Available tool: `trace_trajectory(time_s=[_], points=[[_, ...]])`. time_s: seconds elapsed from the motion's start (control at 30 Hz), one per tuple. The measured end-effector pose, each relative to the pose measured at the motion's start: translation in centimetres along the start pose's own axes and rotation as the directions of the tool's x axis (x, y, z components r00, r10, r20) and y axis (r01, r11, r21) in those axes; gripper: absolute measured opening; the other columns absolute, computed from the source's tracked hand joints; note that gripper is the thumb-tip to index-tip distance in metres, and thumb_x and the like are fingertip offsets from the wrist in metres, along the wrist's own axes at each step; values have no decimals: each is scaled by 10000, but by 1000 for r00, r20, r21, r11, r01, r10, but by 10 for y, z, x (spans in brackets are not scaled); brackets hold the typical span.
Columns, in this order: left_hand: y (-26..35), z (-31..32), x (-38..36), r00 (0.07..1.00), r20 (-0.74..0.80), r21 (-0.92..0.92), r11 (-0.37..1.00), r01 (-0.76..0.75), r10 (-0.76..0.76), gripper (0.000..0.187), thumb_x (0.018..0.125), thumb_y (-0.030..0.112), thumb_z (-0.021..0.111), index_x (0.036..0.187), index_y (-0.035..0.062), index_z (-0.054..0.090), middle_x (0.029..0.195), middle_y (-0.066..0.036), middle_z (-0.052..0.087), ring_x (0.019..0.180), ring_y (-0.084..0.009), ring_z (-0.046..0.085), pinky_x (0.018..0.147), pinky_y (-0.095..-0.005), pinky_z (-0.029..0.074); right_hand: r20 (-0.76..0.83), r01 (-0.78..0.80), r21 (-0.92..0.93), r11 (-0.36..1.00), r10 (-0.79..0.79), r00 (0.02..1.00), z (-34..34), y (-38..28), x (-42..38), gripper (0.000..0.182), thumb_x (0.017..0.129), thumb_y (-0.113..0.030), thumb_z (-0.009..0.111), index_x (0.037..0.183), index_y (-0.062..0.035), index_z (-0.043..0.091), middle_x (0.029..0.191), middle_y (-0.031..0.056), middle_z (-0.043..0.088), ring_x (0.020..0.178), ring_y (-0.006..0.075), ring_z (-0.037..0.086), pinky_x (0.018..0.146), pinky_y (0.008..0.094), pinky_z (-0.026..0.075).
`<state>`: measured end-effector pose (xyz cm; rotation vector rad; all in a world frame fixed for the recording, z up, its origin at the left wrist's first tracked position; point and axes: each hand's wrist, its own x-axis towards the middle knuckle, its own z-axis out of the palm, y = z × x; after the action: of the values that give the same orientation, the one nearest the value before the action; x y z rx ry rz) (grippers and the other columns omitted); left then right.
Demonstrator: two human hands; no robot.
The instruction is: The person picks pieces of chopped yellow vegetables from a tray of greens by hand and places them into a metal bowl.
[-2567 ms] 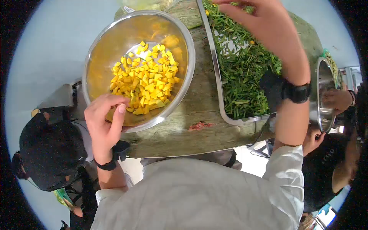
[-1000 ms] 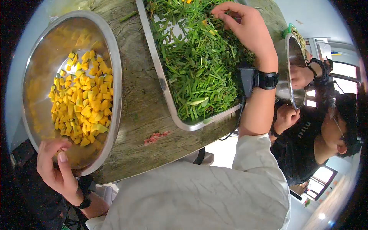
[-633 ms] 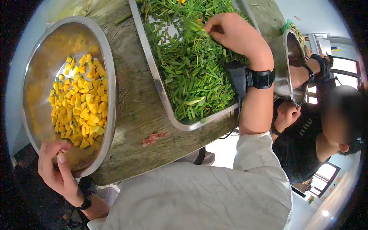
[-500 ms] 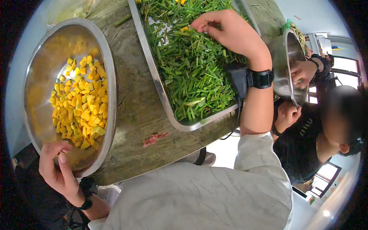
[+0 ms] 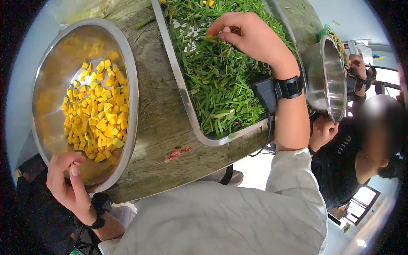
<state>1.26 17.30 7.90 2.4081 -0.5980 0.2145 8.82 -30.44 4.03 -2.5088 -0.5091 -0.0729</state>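
At the lower left, my left hand [image 5: 70,187] is at the near rim of a large steel bowl [image 5: 132,97]. Its fingers curl loosely inward, the thumb stands apart from them, and nothing shows between. Yellow pumpkin cubes [image 5: 95,117] with some green skin lie heaped inside this bowl. My right hand [image 5: 250,40] is over a steel tray [image 5: 180,80] of chopped green stalks and leaves [image 5: 227,93]. Its thumb and forefinger pinch a small orange-yellow pumpkin piece [image 5: 211,36], partly covered by the fingertips. More yellow pieces [image 5: 208,3] lie among the greens at the far end.
A co-worker in black [image 5: 344,157] stands at the right, one hand on the rim of a tilted steel bowl [image 5: 316,80]. Reddish scraps [image 5: 176,154] lie on the table [image 5: 153,123] near its edge. A cable hangs from my right wrist.
My right fingertips have closed on the pumpkin piece in the greens. The view has shifted slightly. The co-worker's other hand has come out of the tilted bowl. My left hand stays at the rim.
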Motion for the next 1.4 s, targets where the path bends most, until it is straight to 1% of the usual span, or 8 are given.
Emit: trace_trajectory(time_s=[0.1,0.2,0.4,0.8,1.0,1.2,1.3,1.4], points=[[0,0,0,1000,-3,4,1000,1,-1,187,972,149,604,951,-23,676,848,-122,697,777,-245,614,755,-349,470,98,-228,143,963,215,972,-7,-9,1,205,1053,-83,615,1200,-45,753,827,29,706,711,73,637,661,261,515],[1,0,0,1000,-5,-3,1000,3,-3,194,976,156,603,946,-22,675,844,-123,694,775,-250,615,753,-351,469,127,-238,272,933,210,969,-8,-7,0,238,1074,-118,608,1268,-57,732,759,-14,670,611,49,588,575,237,470],[2,0,2,1000,-4,12,1000,-26,26,201,980,163,600,946,-21,674,839,-125,691,773,-255,617,753,-353,471,173,-437,19,899,428,887,-15,-27,-1,265,1025,-124,682,1282,-83,733,651,-38,598,504,52,521,464,267,405],[0,1,2,1000,0,-6,1000,-22,22,188,974,151,601,957,-19,681,840,-122,696,772,-249,621,752,-353,476,69,-107,-96,990,114,991,-11,12,-10,210,858,-27,796,1060,-36,741,822,-11,614,693,105,534,654,293,470],[0,0,1,1000,-1,-4,1000,-17,17,190,973,151,601,951,-21,679,836,-123,692,771,-247,620,748,-348,473,-38,-201,-68,977,199,979,-14,2,-4,210,861,-18,777,1066,-39,735,850,11,676,730,100,589,705,281,513],[1,1,2,1000,-8,-3,1000,-19,19,198,970,159,605,946,-23,679,831,-124,688,770,-252,619,752,-351,472,-39,-111,-76,991,108,993,3,3,6,202,900,7,677,1089,-35,733,904,45,738,762,115,636,714,286,533],[0,0,1,1000,-11,2,1000,1,-1,203,970,164,607,948,-23,682,831,-125,689,770,-255,621,755,-354,473,-44,-61,-39,997,60,997,5,2,7,269,830,-59,696,1088,-99,758,823,138,712,718,272,684,689,386,559],[1,1,-1,1000,-22,-5,1000,16,-16,203,970,164,609,950,-23,685,832,-126,691,771,-255,623,754,-354,473,-19,-30,-93,995,28,999,7,4,8,236,901,13,650,1113,-41,739,938,63,760,772,163,664,724,295,547]])
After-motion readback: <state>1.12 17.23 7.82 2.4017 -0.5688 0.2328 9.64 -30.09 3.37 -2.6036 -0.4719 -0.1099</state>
